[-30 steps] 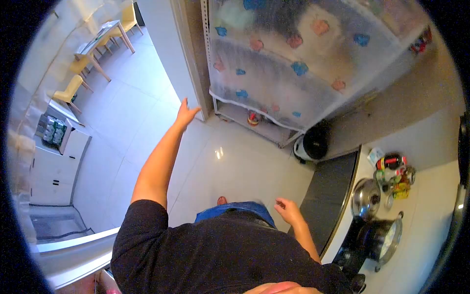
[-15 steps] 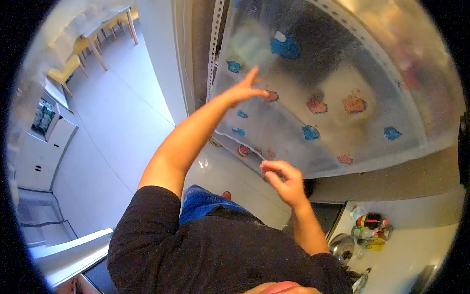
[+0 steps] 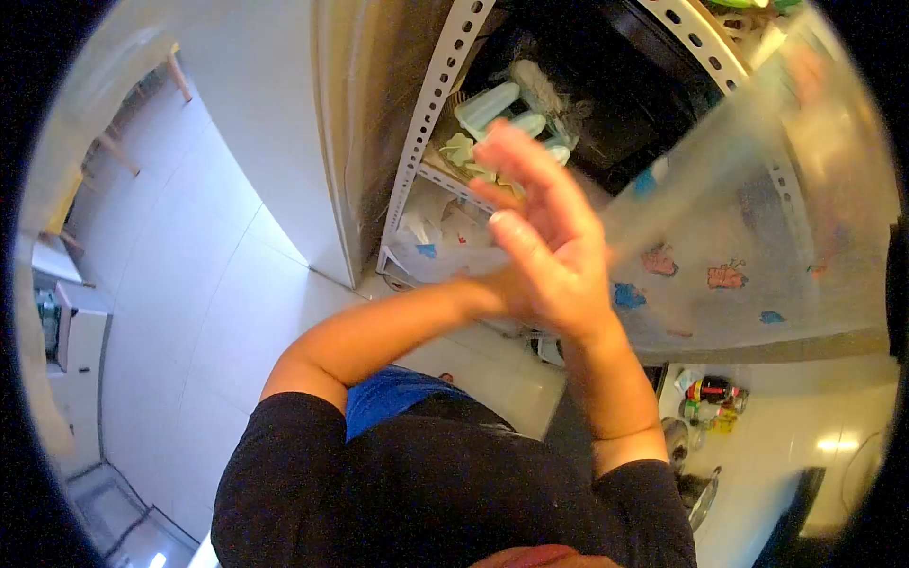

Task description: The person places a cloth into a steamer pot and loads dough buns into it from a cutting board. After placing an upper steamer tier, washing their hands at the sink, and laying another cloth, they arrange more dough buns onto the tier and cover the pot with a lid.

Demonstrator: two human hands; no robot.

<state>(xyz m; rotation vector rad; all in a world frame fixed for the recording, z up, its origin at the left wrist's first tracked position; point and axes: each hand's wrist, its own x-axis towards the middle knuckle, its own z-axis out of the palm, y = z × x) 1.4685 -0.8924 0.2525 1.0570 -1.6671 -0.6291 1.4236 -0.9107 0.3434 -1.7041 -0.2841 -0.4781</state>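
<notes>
My right hand [image 3: 554,237] is raised before the open part of a white slotted-metal shelf rack [image 3: 428,114], fingers stretched out and apart, with nothing visible in it. My left forearm crosses to the right, and my left hand [image 3: 508,289] is mostly hidden behind the right one, so its grip does not show. Just right of the hands, a translucent plastic curtain [image 3: 682,284] printed with blue and pink figures is drawn aside and bunched. Beyond my right fingertips are pale green translucent containers [image 3: 488,109] and a crumpled clear plastic bag [image 3: 535,85].
A dark, box-shaped object [image 3: 620,85] fills much of the shelf. At the lower right, bottles [image 3: 715,390] and a metal pan [image 3: 699,500] stand on a pale counter [image 3: 757,435]. A wall edge [image 3: 327,189] borders the tiled floor [image 3: 189,237] on the left.
The curtain, which covered the rack, has moved right and bares the shelf. My right hand has risen to the opening; my left hand has moved right and down, behind it.
</notes>
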